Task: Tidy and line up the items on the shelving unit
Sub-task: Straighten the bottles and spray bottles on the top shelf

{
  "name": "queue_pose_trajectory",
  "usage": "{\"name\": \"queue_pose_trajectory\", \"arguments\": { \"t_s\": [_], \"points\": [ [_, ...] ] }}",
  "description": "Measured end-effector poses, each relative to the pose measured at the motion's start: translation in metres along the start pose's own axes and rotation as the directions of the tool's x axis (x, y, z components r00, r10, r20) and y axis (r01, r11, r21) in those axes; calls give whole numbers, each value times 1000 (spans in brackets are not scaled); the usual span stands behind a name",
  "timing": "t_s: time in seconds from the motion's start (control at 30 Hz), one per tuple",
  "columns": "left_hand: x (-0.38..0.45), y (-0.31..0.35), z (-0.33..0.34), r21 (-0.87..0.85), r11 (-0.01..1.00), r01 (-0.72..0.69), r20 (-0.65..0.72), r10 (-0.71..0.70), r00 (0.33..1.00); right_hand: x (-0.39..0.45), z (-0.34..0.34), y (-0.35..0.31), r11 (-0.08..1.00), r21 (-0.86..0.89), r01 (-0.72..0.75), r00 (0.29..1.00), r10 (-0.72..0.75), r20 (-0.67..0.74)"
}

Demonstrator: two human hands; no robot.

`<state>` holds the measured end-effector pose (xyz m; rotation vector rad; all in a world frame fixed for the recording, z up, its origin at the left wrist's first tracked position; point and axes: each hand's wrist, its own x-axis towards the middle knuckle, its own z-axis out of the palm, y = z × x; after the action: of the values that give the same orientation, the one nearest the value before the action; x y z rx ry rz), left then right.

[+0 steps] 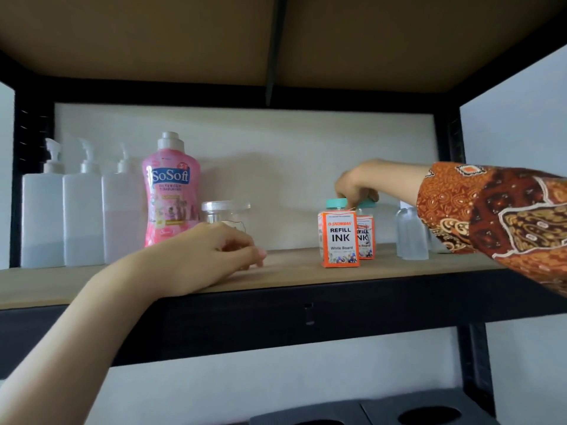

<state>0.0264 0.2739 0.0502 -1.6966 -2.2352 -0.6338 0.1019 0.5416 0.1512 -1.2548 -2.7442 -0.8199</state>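
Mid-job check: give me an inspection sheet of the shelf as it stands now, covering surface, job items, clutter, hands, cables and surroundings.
Surface: wooden shelf board in a black metal frame.
Job's things: three white pump bottles in a row at far left; pink SoSoft bottle beside them; clear jar with silver lid; two orange refill ink boxes with teal caps, one behind the other; clear glasses at right, partly hidden by the sleeve.
Clutter: nothing seen.
Grips: left hand rests on the board before the jar, fingers loosely curled, holding nothing; right hand pinches at the ink caps.
Cables: nothing seen.
Surroundings: pale wall behind; dark objects below, unclear.
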Motion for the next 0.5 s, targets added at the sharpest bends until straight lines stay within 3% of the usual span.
{"name": "queue_pose_trajectory", "arguments": {
  "t_s": [0.17, 0.5],
  "points": [
    [-2, 2, 1, -40, 999, 2, -18, -3, 1000, 8, -12, -19, 979, 138, 152, 988, -145, -58],
    [-3, 2, 0, -43, 999, 6, -14, -6, 1000, 5, -49, -81, 903, 196, 381, 921, -353, -163]
  ]
}}
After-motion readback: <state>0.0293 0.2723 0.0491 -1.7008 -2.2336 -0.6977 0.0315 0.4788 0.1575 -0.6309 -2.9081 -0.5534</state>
